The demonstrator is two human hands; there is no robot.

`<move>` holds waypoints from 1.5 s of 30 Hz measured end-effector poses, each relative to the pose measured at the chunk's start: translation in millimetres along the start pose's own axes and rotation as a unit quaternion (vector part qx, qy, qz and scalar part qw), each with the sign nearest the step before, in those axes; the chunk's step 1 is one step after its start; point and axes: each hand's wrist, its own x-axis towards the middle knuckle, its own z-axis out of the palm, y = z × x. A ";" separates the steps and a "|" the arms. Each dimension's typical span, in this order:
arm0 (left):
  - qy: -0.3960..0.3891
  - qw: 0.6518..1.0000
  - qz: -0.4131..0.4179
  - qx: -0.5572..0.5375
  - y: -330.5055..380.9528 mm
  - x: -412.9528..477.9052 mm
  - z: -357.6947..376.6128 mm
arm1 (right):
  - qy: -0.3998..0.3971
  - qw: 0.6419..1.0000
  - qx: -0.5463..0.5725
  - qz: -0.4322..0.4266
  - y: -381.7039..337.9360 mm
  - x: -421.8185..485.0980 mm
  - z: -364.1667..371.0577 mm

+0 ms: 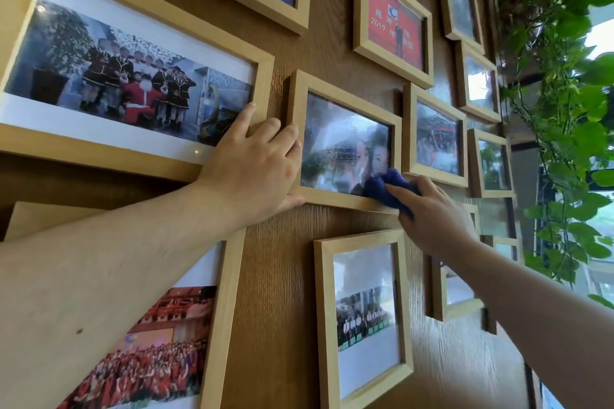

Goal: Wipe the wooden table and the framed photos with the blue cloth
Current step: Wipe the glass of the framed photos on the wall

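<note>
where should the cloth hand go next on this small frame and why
Probably sweep the blue cloth left and up across the glass: the right hand has it at the small frame's lower right corner, the glass looks streaky, and the left hand steadies the left edge.

At the right edge of your view, a trailing green plant (561,116) hangs before a bright window (598,40). Behind everything, across the centre of your view, runs a brown wood-grain wall panel (279,292).
</note>
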 end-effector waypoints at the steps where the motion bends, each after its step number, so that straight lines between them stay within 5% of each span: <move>1: 0.000 1.000 0.000 0.003 0.4 0.4 -0.4 | -0.006 1.000 -0.008 0.007 3.6 -2.1 -1.2; 6: 0.004 1.000 0.001 0.009 7.6 -7.4 -1.9 | 0.032 0.991 0.088 0.092 -6.5 -29.5 -4.0; 11: 0.009 0.994 0.097 -0.058 40.0 -26.9 -4.6 | 0.017 0.963 0.234 0.134 -51.5 -77.7 6.9; 15: -0.042 0.983 0.130 -0.119 76.1 -34.2 4.5 | -0.012 0.970 0.219 0.110 -85.1 -102.9 15.0; 19: -0.090 0.980 0.077 -0.163 94.6 -34.1 22.2 | -0.038 0.978 0.196 0.063 -104.1 -112.1 22.7; 25: -0.091 0.985 0.076 -0.128 98.9 -35.3 33.2 | -0.039 0.990 0.135 0.012 -85.0 -117.3 28.3; 35: -0.109 0.986 0.076 -0.106 103.9 -35.6 32.4 | -0.059 0.979 0.123 0.149 -49.5 -121.2 42.4; 41: -0.101 0.986 0.080 -0.105 105.5 -36.8 32.4 | -0.045 0.983 0.178 -0.002 -94.8 -147.4 42.5; 45: -0.103 0.987 0.077 -0.101 109.1 -37.4 33.6 | -0.048 0.991 0.122 -0.014 -72.0 -154.3 48.1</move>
